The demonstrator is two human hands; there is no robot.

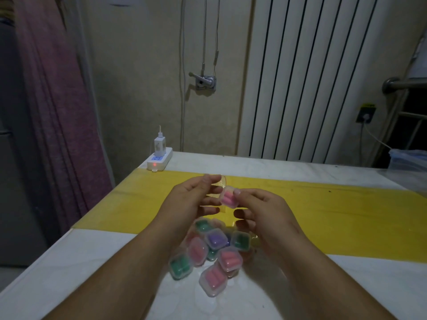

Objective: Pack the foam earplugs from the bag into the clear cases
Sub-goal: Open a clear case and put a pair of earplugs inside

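My right hand pinches a small clear case with pink foam earplugs inside, held above the table. My left hand is beside it, fingertips pinching a thin clear plastic bag with a red line at its top. The bag is mostly hidden behind the case and my fingers. Below my hands lies a pile of several closed clear cases holding green, purple and pink earplugs.
The table has a white cover with a yellow strip across it. A white power strip with a charger sits at the far left corner. A clear plastic container stands at the far right edge. A radiator is behind.
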